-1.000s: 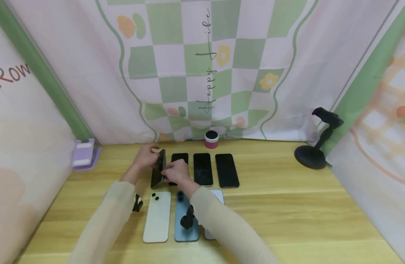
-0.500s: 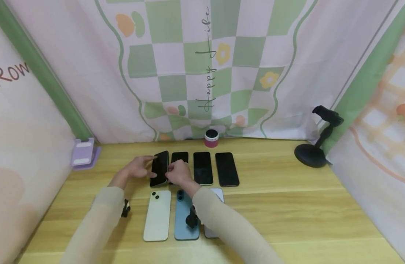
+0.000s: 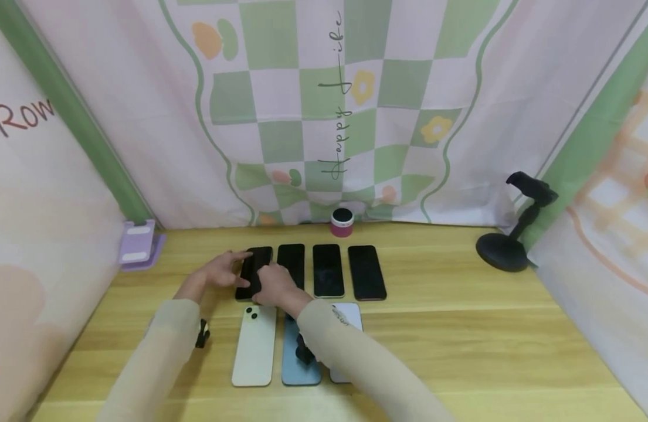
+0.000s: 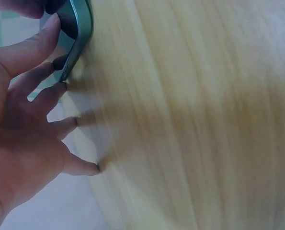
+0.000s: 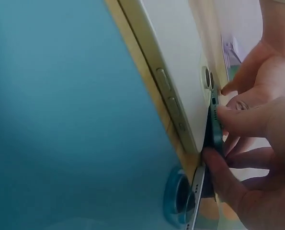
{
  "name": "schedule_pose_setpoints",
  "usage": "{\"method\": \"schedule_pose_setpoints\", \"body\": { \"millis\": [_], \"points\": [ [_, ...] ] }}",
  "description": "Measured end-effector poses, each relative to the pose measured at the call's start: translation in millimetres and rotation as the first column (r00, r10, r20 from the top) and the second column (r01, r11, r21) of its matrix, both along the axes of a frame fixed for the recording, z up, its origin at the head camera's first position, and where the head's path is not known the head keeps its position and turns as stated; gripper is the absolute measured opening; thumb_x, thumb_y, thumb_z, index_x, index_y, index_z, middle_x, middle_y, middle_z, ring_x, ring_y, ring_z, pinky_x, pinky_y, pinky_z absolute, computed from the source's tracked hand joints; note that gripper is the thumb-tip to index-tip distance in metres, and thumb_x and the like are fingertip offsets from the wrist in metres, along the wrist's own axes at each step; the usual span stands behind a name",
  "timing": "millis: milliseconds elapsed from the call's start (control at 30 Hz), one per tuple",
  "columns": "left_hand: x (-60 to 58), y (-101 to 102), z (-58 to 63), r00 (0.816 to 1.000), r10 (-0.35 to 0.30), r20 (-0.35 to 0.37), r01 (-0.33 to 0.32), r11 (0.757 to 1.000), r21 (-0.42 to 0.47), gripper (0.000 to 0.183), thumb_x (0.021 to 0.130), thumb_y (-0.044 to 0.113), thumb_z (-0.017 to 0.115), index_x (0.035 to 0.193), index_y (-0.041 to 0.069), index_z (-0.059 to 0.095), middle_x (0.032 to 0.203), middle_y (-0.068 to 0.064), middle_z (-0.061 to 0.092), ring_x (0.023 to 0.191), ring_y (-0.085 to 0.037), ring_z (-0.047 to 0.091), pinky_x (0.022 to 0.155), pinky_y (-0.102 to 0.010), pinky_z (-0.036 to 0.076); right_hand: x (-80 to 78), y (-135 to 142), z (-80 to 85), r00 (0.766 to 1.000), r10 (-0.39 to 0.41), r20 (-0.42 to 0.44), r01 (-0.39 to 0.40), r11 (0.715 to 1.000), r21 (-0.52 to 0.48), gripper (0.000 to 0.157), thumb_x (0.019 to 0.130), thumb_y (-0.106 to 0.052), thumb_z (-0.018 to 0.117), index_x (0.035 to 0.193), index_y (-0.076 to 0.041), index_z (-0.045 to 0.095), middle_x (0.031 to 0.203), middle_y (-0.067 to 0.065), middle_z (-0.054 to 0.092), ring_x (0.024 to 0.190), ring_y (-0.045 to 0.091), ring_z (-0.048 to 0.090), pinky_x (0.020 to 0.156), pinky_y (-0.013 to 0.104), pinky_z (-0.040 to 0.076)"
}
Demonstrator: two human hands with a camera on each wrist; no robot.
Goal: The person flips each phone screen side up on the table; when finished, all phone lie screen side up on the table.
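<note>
At the left end of the back row, a dark-screened smartphone with a green edge lies low over the wooden table. My left hand is at its left side, thumb and forefinger over the edge. Its other fingers spread straight, tips at the tabletop in the left wrist view. From the lower right, my right hand pinches the same phone's near end between thumb and fingers. Directly in front lies a cream phone, back up. A blue phone sits right of it, partly hidden by my right forearm.
Three more black-screened phones continue the back row. A pale phone is partly under my right sleeve. Behind stands a small pink cylinder. A purple stand is at left, a black stand at right.
The green-edged phone has gone from steeply tilted to nearly flat. My left hand has shifted from its top to its left side; my right hand has moved left and nearer the phone's near end.
</note>
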State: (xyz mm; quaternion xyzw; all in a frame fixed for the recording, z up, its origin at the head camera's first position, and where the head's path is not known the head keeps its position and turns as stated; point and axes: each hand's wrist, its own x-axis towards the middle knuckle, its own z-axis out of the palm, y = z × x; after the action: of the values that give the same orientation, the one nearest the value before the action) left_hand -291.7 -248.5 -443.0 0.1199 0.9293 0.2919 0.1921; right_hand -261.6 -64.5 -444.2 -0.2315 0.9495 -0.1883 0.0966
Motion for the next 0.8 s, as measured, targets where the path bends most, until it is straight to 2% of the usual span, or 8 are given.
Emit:
{"method": "schedule_pose_setpoints", "body": {
  "millis": [100, 200, 300, 433, 567, 667, 800],
  "points": [
    [1.2, 1, 0.3, 1.0, -0.006, -0.014, 0.005, 1.0, -0.028, 0.084, 0.091, 0.016, 0.078, 0.161, 0.002, 0.033, 0.168, -0.031, 0.025, 0.155, -0.055, 0.023, 0.125, -0.066, 0.028, -0.5, -3, -0.2, 1.0, 0.018, -0.018, -0.017, 0.998, 0.062, 0.03, 0.089, -0.029, 0.081, 0.107, -0.005, 0.076, 0.106, 0.009, 0.079, 0.119, 0.029, 0.069, 0.117, 0.041, 0.049],
    [2.3, 2, 0.0, 1.0, 0.002, -0.023, -0.003, 0.999, -0.047, 0.084, 0.091, 0.017, 0.078, 0.161, 0.003, 0.033, 0.168, -0.031, 0.024, 0.155, -0.055, 0.022, 0.126, -0.067, 0.027, -1.1, -5, -0.5, 1.0, 0.023, -0.02, -0.021, 0.996, 0.089, 0.027, 0.089, -0.028, 0.08, 0.103, -0.005, 0.077, 0.103, 0.008, 0.08, 0.12, 0.029, 0.068, 0.12, 0.042, 0.046],
    [2.3, 2, -1.0, 1.0, 0.018, -0.02, -0.019, 0.998, -0.061, 0.085, 0.091, 0.019, 0.077, 0.162, 0.005, 0.032, 0.168, -0.031, 0.023, 0.155, -0.056, 0.02, 0.125, -0.069, 0.026, -2.0, -6, -0.1, 0.999, 0.02, -0.029, -0.017, 0.994, 0.105, 0.022, 0.088, -0.027, 0.08, 0.096, -0.007, 0.077, 0.098, 0.006, 0.078, 0.11, 0.027, 0.068, 0.117, 0.041, 0.047],
    [1.7, 2, -1.7, 0.999, 0.031, -0.009, -0.032, 0.998, -0.063, 0.085, 0.093, 0.02, 0.076, 0.163, 0.006, 0.03, 0.17, -0.031, 0.018, 0.156, -0.057, 0.016, 0.125, -0.072, 0.023, -2.8, -5, 1.1, 0.999, 0.0, -0.042, 0.005, 0.991, 0.132, 0.02, 0.088, -0.029, 0.079, 0.096, -0.01, 0.077, 0.102, 0.006, 0.076, 0.102, 0.026, 0.063, 0.103, 0.041, 0.053],
    [0.1, 1, -3.9, 1.0, -0.001, -0.029, 0.0, 0.999, -0.048, 0.085, 0.094, 0.019, 0.075, 0.162, 0.001, 0.028, 0.171, -0.033, 0.009, 0.156, -0.06, 0.01, 0.126, -0.072, 0.018, -5.1, -1, 2.6, 1.0, -0.022, -0.018, 0.024, 0.993, 0.119, 0.032, 0.091, -0.031, 0.075, 0.118, -0.014, 0.077, 0.125, 0.007, 0.074, 0.111, 0.029, 0.058, 0.098, 0.044, 0.051],
    [-0.6, 2, -4.7, 0.999, -0.021, -0.04, 0.02, 0.999, -0.03, 0.084, 0.094, 0.015, 0.074, 0.161, -0.003, 0.027, 0.17, -0.036, 0.005, 0.156, -0.06, 0.008, 0.127, -0.071, 0.016, -9.3, 9, 9.3, 0.999, -0.03, 0.031, 0.028, 0.999, 0.046, 0.043, 0.097, -0.034, 0.069, 0.136, -0.017, 0.069, 0.14, 0.005, 0.069, 0.121, 0.033, 0.056, 0.102, 0.048, 0.045],
    [1.1, 10, 1.5, 0.996, -0.009, -0.089, 0.01, 1.0, 0.003, 0.083, 0.091, 0.009, 0.074, 0.159, -0.006, 0.029, 0.167, -0.039, 0.01, 0.155, -0.059, 0.015, 0.127, -0.068, 0.021, -17.4, 31, 26.8, 1.0, 0.002, 0.031, -0.001, 1.0, -0.019, 0.044, 0.102, -0.032, 0.063, 0.143, -0.014, 0.063, 0.141, 0.006, 0.07, 0.135, 0.039, 0.054, 0.114, 0.055, 0.041]
  ]
}}
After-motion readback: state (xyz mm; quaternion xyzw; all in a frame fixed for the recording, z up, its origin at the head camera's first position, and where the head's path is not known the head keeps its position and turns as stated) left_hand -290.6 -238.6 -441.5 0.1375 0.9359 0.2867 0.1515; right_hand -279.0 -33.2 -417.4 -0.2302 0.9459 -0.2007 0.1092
